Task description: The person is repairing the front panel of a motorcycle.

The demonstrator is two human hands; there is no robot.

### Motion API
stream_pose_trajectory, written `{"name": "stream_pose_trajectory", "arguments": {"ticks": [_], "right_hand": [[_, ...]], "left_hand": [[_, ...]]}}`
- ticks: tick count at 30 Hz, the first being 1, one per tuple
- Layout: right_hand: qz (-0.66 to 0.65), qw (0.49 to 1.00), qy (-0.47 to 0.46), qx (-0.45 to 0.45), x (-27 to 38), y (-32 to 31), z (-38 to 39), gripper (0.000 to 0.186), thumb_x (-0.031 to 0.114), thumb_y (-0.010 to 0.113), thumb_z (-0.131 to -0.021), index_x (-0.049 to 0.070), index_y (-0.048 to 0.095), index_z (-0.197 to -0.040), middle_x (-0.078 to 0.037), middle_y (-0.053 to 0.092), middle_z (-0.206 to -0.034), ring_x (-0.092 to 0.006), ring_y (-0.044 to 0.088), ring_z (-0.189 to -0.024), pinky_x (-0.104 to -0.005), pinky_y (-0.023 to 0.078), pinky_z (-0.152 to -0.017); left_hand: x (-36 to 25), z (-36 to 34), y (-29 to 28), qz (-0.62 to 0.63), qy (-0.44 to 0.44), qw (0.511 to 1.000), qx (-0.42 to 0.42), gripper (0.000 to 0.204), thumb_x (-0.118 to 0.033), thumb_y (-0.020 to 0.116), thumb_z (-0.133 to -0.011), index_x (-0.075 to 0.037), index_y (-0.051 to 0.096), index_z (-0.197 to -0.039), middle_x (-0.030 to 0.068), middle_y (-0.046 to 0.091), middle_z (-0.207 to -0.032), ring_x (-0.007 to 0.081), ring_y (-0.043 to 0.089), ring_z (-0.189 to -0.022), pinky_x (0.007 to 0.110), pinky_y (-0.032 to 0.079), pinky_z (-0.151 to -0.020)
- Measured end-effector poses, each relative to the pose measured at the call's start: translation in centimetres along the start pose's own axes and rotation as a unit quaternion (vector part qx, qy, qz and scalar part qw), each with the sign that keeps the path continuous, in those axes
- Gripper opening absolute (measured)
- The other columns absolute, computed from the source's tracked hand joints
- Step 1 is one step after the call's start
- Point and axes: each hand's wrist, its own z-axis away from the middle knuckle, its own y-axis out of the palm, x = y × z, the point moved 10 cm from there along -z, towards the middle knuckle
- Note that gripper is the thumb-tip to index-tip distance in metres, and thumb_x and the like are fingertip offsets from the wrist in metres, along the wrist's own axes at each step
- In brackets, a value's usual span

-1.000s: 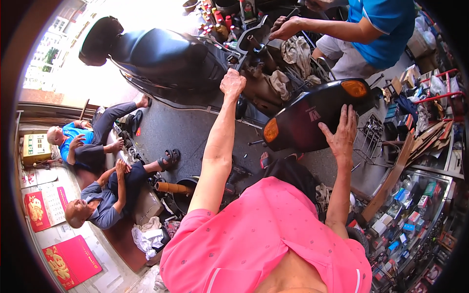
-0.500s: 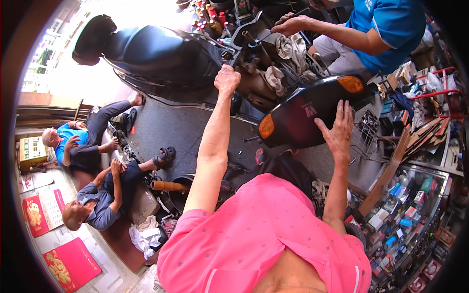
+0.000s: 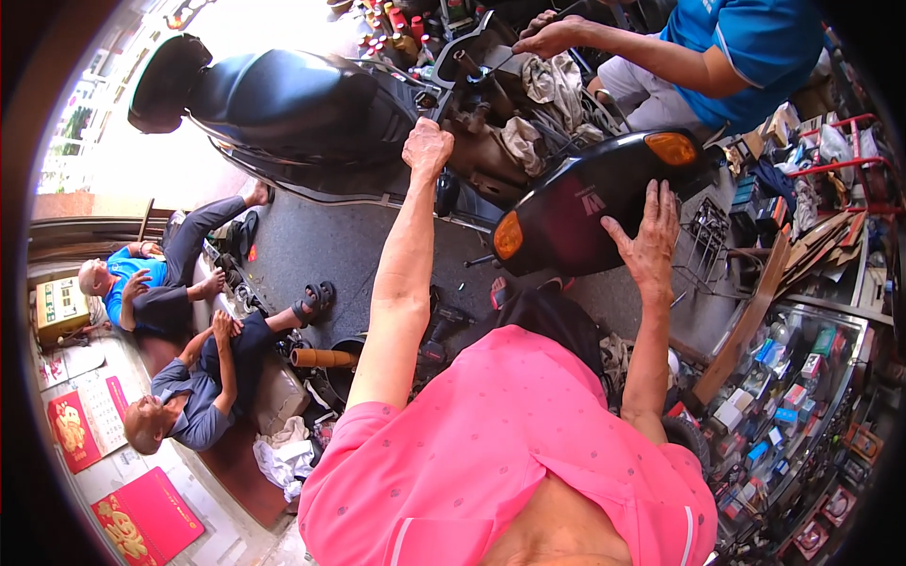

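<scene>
My left hand (image 3: pixel 427 146) is closed in a fist at the near side of a black scooter (image 3: pixel 293 104), beside its open middle section. What the fingers wrap round is hidden. My right hand (image 3: pixel 651 236) lies with its fingers stretched out against the dark front panel (image 3: pixel 566 212), which carries an orange turn signal (image 3: pixel 671 148) at one end and another (image 3: pixel 508 235) at the other. Across the scooter, a person in a blue shirt (image 3: pixel 764 66) has a hand (image 3: pixel 557 36) on a thin rod over the exposed parts. Crumpled rags (image 3: pixel 552 85) lie among those parts.
Two seated people (image 3: pixel 132 283) are at the left, beside red calendars (image 3: pixel 151 509). A black power drill (image 3: pixel 444 325) and a bucket with a yellow-brown tube (image 3: pixel 323 357) are near my left arm. At the right stand a glass case of small boxes (image 3: pixel 783 396) and leaning wood planks (image 3: pixel 746 330).
The whole view has shifted slightly, and the scooter and both my hands appear a little further left. My left fist and my flat right hand keep their places on the scooter.
</scene>
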Motion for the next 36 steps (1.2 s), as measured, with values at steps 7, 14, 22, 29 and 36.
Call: {"name": "stream_pose_trajectory", "arguments": {"ticks": [7,14,22,29,36], "right_hand": [[0.000,1.000,-0.002,-0.003,0.14,-0.06,0.01,0.088,0.054,0.062,-0.076,-0.002,0.030,-0.136,-0.025,0.031,-0.139,-0.0397,0.030,-0.128,-0.0475,0.026,-0.105],[0.003,1.000,-0.004,-0.005,-0.07,0.15,0.05,0.088,0.054,0.062,-0.076,-0.001,0.030,-0.137,-0.025,0.031,-0.139,-0.0396,0.030,-0.128,-0.0473,0.027,-0.105],[-0.003,1.000,-0.001,0.002,0.03,0.21,0.06,0.088,0.054,0.062,-0.076,-0.001,0.029,-0.137,-0.024,0.029,-0.140,-0.0398,0.029,-0.129,-0.0475,0.026,-0.105],[-0.009,1.000,-0.002,-0.003,-0.04,0.19,0.12,0.089,0.054,0.061,-0.076,-0.002,0.029,-0.137,-0.024,0.029,-0.140,-0.0401,0.028,-0.129,-0.0477,0.025,-0.105],[-0.009,1.000,-0.008,-0.008,0.10,0.12,0.11,0.089,0.055,0.061,-0.076,-0.002,0.029,-0.137,-0.025,0.029,-0.140,-0.0402,0.029,-0.129,-0.0476,0.025,-0.105]], "left_hand": [[0.10,-0.15,0.05,-0.007,0.004,1.000,0.002,0.028,-0.019,0.048,-0.076,0.000,0.058,-0.094,0.0234,0.063,-0.099,0.0389,0.061,-0.094,0.044,0.049,-0.083],[0.04,0.05,-0.08,0.002,-0.010,1.000,0.012,0.029,-0.019,0.049,-0.076,0.000,0.058,-0.096,0.0239,0.063,-0.100,0.0395,0.061,-0.096,0.044,0.048,-0.084],[0.31,0.05,-0.11,0.010,-0.020,1.000,0.020,0.029,-0.018,0.049,-0.075,0.000,0.059,-0.096,0.0245,0.062,-0.102,0.0398,0.060,-0.098,0.044,0.047,-0.086],[0.03,0.20,-0.05,0.014,-0.021,0.999,0.023,0.028,-0.017,0.049,-0.075,-0.001,0.059,-0.096,0.0238,0.062,-0.102,0.0400,0.060,-0.098,0.044,0.047,-0.086],[0.54,0.03,0.02,0.029,-0.032,0.999,0.029,0.027,-0.017,0.049,-0.075,-0.002,0.061,-0.094,0.0233,0.062,-0.102,0.0400,0.059,-0.099,0.044,0.047,-0.086]]}}
